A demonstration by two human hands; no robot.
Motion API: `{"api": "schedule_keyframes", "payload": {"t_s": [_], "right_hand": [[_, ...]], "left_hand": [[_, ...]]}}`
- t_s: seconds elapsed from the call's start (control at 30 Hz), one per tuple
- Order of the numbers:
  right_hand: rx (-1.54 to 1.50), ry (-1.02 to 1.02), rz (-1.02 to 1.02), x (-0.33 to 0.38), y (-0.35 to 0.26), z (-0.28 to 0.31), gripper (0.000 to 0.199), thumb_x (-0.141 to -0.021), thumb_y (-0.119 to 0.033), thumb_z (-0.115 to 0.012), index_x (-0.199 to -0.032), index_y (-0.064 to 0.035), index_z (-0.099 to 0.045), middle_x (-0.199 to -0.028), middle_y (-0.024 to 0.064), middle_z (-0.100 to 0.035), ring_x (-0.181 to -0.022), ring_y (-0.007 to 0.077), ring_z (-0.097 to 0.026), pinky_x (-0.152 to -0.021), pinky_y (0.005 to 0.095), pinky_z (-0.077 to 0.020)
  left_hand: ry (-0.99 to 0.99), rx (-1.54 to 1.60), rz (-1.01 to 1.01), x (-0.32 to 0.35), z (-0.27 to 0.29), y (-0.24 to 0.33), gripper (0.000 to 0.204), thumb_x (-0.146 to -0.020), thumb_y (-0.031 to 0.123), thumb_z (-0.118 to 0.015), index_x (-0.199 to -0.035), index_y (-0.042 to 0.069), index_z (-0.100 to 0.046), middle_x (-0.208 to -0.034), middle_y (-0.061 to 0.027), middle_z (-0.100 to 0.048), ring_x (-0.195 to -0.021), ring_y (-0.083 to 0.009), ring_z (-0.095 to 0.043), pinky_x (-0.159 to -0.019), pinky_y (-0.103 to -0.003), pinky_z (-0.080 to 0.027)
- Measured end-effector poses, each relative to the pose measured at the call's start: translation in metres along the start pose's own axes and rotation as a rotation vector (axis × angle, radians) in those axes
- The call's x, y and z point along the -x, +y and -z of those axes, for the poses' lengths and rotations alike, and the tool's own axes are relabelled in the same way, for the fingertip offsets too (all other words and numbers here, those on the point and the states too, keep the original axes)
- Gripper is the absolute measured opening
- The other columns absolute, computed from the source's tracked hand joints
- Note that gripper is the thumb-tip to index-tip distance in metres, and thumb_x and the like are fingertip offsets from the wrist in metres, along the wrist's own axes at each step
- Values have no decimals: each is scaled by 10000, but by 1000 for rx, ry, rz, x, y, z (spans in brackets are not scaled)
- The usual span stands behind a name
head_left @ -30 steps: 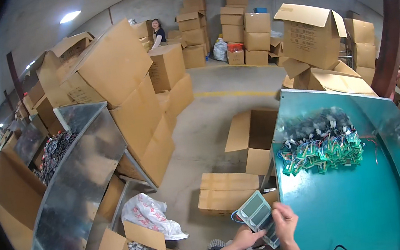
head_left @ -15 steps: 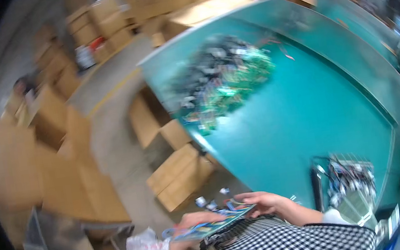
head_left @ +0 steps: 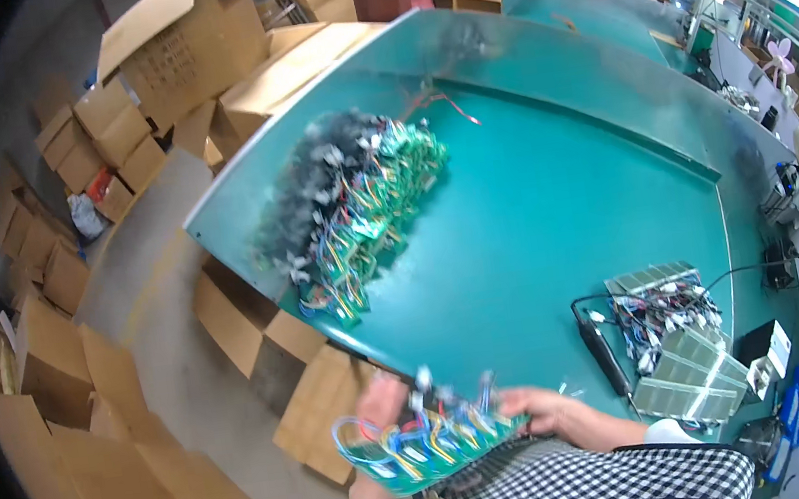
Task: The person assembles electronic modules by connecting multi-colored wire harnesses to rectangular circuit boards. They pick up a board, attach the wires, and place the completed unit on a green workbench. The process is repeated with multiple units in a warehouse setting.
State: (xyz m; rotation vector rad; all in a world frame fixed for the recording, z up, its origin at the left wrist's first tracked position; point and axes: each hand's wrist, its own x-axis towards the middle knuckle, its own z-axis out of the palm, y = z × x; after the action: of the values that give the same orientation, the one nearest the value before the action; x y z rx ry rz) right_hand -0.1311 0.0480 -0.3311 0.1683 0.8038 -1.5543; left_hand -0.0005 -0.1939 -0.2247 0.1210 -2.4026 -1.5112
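Note:
A green circuit board (head_left: pixel 418 464) with blue, yellow, red and white wires and pale connectors is held tilted in front of my checked apron. My right hand (head_left: pixel 547 410) is closed on the board's right end. Behind the wires on the left side is my left hand (head_left: pixel 382 400); it is smeared by motion, and the board partly covers it, so its grip is unclear. On the green tabletop (head_left: pixel 519 234), a heap of similar wired boards (head_left: pixel 379 212) with black parts lies at the far left.
At the right of the table are stacked wired board panels (head_left: pixel 688 373), a black-handled corded tool (head_left: pixel 604 359), a small box (head_left: pixel 767 358) and a blue-handled tool (head_left: pixel 795 419). Open cardboard boxes (head_left: pixel 325 411) stand on the floor at the left. A raised metal edge (head_left: pixel 574 40) borders the table.
My view has swung right, so the table and heap appear further left. The board has tipped, showing more of its wired face. My left hand has shifted up behind the wires.

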Motion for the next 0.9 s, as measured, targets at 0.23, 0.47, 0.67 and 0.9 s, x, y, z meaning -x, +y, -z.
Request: {"api": "schedule_keyframes", "payload": {"t_s": [0.23, 0.47, 0.67, 0.9], "right_hand": [[188, 251, 616, 64, -87, 0, 503, -719, 44, -629, -1179, -15, -436, -1035, 81, -589, -887, 192, -598, -825, 329, -484], [272, 307, 485, 67, -90, 46, 406, -754, 21, -616, -1134, -12, -478, -992, 62, -604, -893, 163, -577, -828, 297, -449], [683, 579, 668, 29, -74, 93, 414, -720, -9, -651, -1103, 10, -496, -918, 80, -621, -829, 143, -576, -746, 286, -460], [1225, 939, 730, 9, -93, 61, 313, -721, -40, -629, -1011, 24, -530, -762, 79, -617, -623, 197, -593, -620, 348, -487]], "left_hand": [[84, 1567, 392, 4, -22, 13, 656, -820, 431, -540, -1270, -8, -352, -1270, -171, -426, -1147, -284, -453, -932, -424, -404], [50, 1148, 718, 13, -65, -15, 455, -786, 130, -618, -1189, 13, -444, -1142, -132, -536, -1023, -264, -549, -843, -428, -481], [338, 848, 842, 10, -107, -23, 309, -773, -78, -546, -1077, -20, -550, -1012, -100, -607, -895, -193, -594, -784, -327, -489], [314, 644, 674, -12, -99, -28, 308, -787, -73, -534, -1089, -12, -552, -1008, -89, -610, -892, -173, -593, -798, -312, -477]]}}
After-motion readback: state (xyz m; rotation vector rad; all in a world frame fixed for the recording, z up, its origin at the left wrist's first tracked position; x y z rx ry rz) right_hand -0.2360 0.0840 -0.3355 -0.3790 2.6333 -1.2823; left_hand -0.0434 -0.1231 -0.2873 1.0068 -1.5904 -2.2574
